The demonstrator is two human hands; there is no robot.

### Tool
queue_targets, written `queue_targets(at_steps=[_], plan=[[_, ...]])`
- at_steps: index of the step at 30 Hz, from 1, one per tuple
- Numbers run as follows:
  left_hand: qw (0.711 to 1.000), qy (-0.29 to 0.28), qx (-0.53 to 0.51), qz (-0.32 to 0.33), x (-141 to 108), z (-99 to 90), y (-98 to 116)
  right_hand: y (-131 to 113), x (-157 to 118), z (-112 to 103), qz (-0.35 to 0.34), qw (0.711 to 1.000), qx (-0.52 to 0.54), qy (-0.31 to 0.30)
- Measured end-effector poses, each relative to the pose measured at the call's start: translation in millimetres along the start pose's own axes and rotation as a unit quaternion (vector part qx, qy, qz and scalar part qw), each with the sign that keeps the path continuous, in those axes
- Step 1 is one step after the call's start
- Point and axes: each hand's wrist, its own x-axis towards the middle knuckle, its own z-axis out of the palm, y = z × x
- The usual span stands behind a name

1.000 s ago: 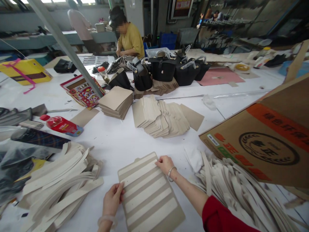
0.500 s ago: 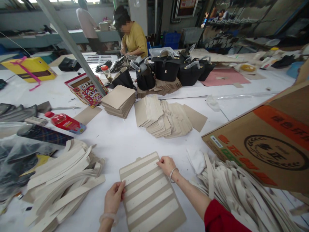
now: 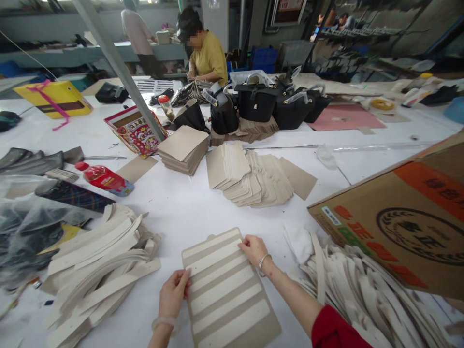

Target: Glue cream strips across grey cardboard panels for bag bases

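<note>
A flat taupe board (image 3: 271,329) with rounded corners and a small tab on its far edge lies in front of me. Several pale strips run across it in parallel rows. My left hand (image 3: 174,291) pinches the left end of the strip (image 3: 215,256) nearest the far edge, thumb and fingers closed at the board's side. At that strip's other end, my right hand (image 3: 254,251) is closed in a pinch. The strip lies along the board between both hands. Fingertips are partly hidden.
Loose pale strips lie in a left pile (image 3: 105,275) and a right pile (image 3: 362,290). A cardboard box (image 3: 348,212) stands at right. Ahead are fanned boards (image 3: 250,179), a board stack (image 3: 184,150) and black bags (image 3: 255,104). A red bottle (image 3: 105,179) lies left; a person works opposite.
The view has turned slightly left, so the surroundings appear shifted right. Both hands keep their pinch on the strip, with hardly any movement relative to the board.
</note>
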Motion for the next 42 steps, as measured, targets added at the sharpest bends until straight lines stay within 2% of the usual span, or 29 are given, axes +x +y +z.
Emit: queue_targets(at_steps=[7, 19, 28, 42], plan=[[1.0, 0.004, -0.013, -0.003, 2.3, -0.4, -6.0, -2.0, -1.9, -0.4, -0.001, 1.0, -0.007, 0.005], [0.999, 0.024, -0.027, 0.004, 0.3, 3.7, -2.0, -3.2, -3.5, 1.1, -0.01, 1.0, -0.024, 0.004], [0.997, 0.078, 0.001, 0.02, 1.1, 6.4, -3.7, 2.6, -1.8, 3.5, -0.042, 0.999, -0.025, -0.02], [0.995, 0.086, 0.039, 0.031, 2.0, 6.9, -6.3, -0.5, -2.5, 0.8, -0.039, 0.998, -0.049, -0.027]])
